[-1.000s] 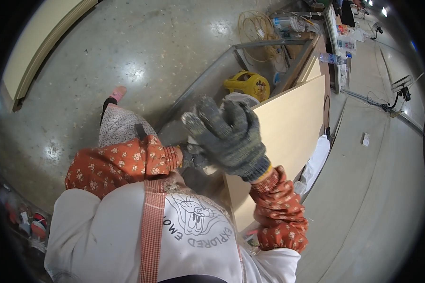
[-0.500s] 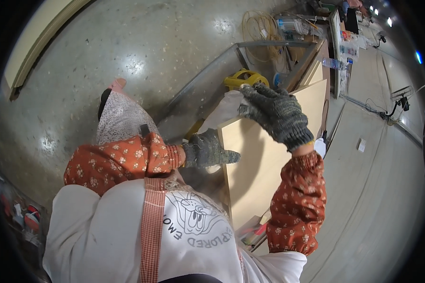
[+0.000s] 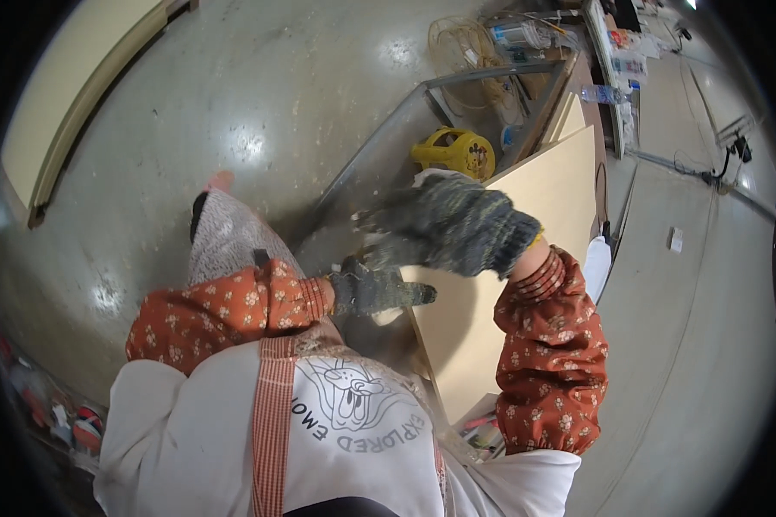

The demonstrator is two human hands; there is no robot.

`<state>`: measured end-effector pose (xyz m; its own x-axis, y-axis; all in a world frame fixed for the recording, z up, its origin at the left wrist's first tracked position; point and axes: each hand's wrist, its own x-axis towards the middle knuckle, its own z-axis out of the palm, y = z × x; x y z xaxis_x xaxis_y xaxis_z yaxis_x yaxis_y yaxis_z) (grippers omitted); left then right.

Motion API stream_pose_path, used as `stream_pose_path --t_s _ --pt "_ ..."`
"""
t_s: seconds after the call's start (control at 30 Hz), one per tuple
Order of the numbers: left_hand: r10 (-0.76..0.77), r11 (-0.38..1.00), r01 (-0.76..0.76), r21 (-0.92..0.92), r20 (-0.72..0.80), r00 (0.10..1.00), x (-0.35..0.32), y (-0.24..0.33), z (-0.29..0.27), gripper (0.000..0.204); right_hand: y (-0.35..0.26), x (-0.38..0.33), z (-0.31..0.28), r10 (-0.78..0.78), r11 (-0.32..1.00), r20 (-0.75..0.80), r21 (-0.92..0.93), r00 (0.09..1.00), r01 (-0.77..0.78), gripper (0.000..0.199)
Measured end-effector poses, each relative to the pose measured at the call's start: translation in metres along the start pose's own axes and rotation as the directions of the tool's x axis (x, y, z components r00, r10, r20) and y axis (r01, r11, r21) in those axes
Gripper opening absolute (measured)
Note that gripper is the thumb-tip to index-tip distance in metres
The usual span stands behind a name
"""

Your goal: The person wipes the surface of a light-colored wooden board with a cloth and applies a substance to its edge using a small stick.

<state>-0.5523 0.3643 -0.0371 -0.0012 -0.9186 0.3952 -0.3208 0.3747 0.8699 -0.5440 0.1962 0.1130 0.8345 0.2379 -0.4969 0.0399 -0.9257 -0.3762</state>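
A pale wooden board (image 3: 526,224) stands on edge in front of me, slanting away to the upper right. My left hand (image 3: 375,291), in a dark knitted glove, lies flat with fingers stretched against the board's near end. My right hand (image 3: 444,226), in the same kind of glove and blurred by motion, hovers just above the left with fingers spread and nothing in it. Both forearms wear orange flowered sleeves; a white apron covers my chest.
A yellow round tool (image 3: 453,152) lies inside a metal frame (image 3: 379,155) beyond the board. A wire coil (image 3: 457,39) and a plastic bottle (image 3: 608,93) sit further back. A long pale plank (image 3: 78,95) lies at the left, a cable (image 3: 724,164) at the right.
My right hand has swung from the board's far upper edge back toward me, down over the left hand. The left hand has stayed at the board's near end.
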Motion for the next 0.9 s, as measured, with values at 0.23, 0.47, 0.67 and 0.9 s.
stream_pose_path --t_s 0.23,0.47,0.67,0.9 --pt "-0.359 0.792 0.46 -0.402 0.303 0.883 0.017 0.014 -0.022 0.056 -0.05 -0.04 -0.026 0.303 0.952 -0.193 0.027 0.933 -0.303 0.044" --pt "-0.263 0.957 0.277 0.08 0.641 0.722 0.017 0.006 -0.029 0.027 -0.144 -0.088 0.125 0.39 0.822 -0.791 0.069 0.472 -0.565 0.033" --pt "-0.763 0.178 0.776 -0.606 0.413 0.498 0.035 -0.031 -0.091 0.031 -0.205 -0.111 0.203 0.697 0.167 -0.707 0.319 -0.117 -0.933 0.042" --pt "-0.153 0.967 0.229 -0.113 0.463 0.873 0.052 0.022 -0.101 0.035 -0.172 -0.029 0.125 0.719 0.261 -0.68 0.456 -0.144 -0.851 0.038"
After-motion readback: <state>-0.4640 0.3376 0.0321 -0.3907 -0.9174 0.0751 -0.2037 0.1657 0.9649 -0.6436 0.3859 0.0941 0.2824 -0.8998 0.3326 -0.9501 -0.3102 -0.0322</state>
